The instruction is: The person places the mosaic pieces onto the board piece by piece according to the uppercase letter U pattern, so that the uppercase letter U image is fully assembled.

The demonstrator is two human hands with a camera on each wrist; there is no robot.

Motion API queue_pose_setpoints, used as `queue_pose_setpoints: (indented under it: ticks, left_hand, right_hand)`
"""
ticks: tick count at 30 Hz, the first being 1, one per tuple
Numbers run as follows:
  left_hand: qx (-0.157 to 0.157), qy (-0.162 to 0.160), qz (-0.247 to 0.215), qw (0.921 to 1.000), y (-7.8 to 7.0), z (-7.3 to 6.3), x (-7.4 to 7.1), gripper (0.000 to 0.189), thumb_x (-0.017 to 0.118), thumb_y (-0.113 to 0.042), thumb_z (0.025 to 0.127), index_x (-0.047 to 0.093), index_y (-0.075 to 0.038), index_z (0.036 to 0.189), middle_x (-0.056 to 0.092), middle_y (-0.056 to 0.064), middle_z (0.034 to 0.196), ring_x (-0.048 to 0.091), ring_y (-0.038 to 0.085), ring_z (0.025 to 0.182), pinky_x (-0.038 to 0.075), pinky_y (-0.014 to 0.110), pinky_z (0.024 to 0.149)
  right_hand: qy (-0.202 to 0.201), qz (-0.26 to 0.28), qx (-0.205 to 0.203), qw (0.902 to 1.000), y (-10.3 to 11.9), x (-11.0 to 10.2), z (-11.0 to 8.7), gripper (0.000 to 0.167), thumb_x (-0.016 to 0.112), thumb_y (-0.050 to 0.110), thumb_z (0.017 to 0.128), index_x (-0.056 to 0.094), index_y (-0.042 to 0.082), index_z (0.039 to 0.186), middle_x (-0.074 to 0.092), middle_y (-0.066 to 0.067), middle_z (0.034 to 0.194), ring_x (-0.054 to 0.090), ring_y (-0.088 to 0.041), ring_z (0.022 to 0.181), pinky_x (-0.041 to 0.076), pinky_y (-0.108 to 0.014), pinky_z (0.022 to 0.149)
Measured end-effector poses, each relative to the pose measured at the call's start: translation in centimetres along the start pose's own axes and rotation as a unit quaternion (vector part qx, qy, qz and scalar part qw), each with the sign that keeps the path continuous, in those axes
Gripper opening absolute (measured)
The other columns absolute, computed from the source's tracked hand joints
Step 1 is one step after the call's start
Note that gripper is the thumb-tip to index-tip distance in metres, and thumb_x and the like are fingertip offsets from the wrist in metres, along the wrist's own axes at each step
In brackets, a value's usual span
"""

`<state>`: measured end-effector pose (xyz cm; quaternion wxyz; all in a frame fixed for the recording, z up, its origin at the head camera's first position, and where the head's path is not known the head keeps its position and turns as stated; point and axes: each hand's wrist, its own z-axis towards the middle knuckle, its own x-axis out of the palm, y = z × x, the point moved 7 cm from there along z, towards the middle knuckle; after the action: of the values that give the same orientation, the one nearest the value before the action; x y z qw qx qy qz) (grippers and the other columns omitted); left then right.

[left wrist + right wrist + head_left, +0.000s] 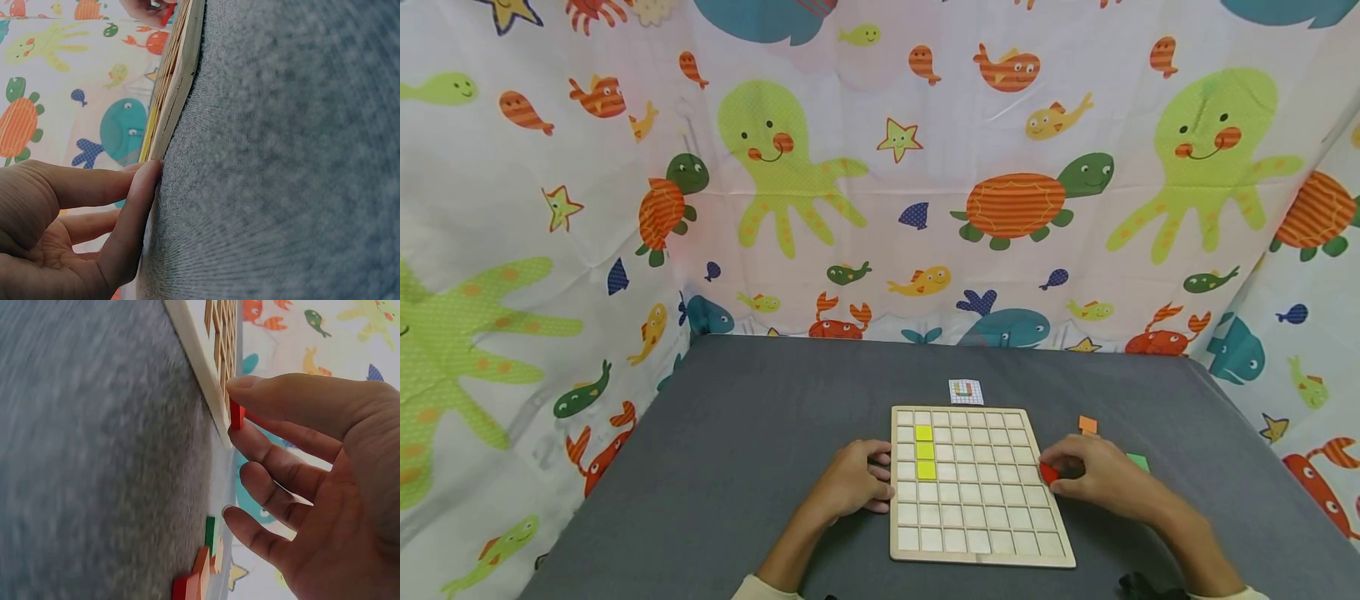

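A wooden grid board (977, 560) lies flat on the grey cloth, with yellow square tiles (926, 451) filling 3 cells of one column at its upper left. My left hand (853, 481) touches the board's left edge with fingertips and thumb; in the left wrist view the thumb and index finger of this hand (81, 219) lie against the board's side. Between thumb and fingers my right hand (1101, 472) pinches a red tile (1048, 473) at the board's right edge. The right wrist view shows the red tile (237, 414) tilted, close to the rim.
Right of the board lie an orange tile (1087, 425) and a green tile (1139, 461), partly hidden by my right hand. Another red tile (185, 587) shows in the right wrist view. A small printed grid card (966, 392) sits behind the board. A dark object (1142, 587) is at the front edge.
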<state>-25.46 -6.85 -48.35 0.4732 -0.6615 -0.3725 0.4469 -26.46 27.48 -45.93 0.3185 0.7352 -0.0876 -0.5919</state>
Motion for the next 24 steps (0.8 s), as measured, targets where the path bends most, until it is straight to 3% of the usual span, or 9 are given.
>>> queue_pose_setpoints:
  ticks: [7, 12, 16, 24]
  left_hand:
    - [0.000, 0.000, -0.001, 1.0000, 0.0, 0.0, 0.0, 0.066, 0.076, 0.018, 0.081, 0.057, 0.009, 0.143, 0.061, 0.018, 0.121, 0.068, 0.024, 0.097, 0.068, 0.038, 0.062]
    - [0.005, -0.002, 0.005, 1.0000, 0.0, -0.1, 0.0, 0.065, 0.076, 0.018, 0.081, 0.058, 0.010, 0.142, 0.061, 0.018, 0.121, 0.068, 0.024, 0.096, 0.068, 0.038, 0.062]
    - [0.009, -0.005, 0.009, 0.9999, -0.1, -0.1, 0.1, 0.064, 0.076, 0.018, 0.081, 0.058, 0.011, 0.142, 0.061, 0.018, 0.120, 0.068, 0.023, 0.096, 0.068, 0.037, 0.062]
    - [0.011, -0.008, 0.016, 0.9998, -0.1, -0.1, 0.0, 0.064, 0.076, 0.018, 0.081, 0.058, 0.010, 0.142, 0.061, 0.017, 0.120, 0.068, 0.023, 0.095, 0.068, 0.037, 0.061]
  right_hand:
    - [-0.001, -0.001, -0.021, 0.9998, 1.6, 0.7, 0.5, 0.036, 0.089, 0.031, 0.084, 0.078, 0.015, 0.114, 0.065, 0.005, 0.100, 0.055, -0.014, 0.093, 0.052, -0.027, 0.074]
    - [0.006, 0.012, -0.025, 0.9996, 2.7, 1.2, 1.0, 0.034, 0.088, 0.027, 0.085, 0.078, 0.015, 0.115, 0.062, 0.004, 0.098, 0.052, -0.018, 0.093, 0.049, -0.026, 0.069]
    - [0.007, 0.017, -0.052, 0.9985, 3.7, 1.6, 1.4, 0.032, 0.087, 0.023, 0.086, 0.078, 0.013, 0.115, 0.063, 0.004, 0.098, 0.052, -0.017, 0.092, 0.049, -0.025, 0.067]
    - [0.015, 0.005, -0.080, 0.9967, 5.4, 2.6, 2.4, 0.030, 0.086, 0.027, 0.088, 0.078, 0.016, 0.115, 0.064, 0.009, 0.100, 0.055, -0.013, 0.094, 0.051, -0.027, 0.073]
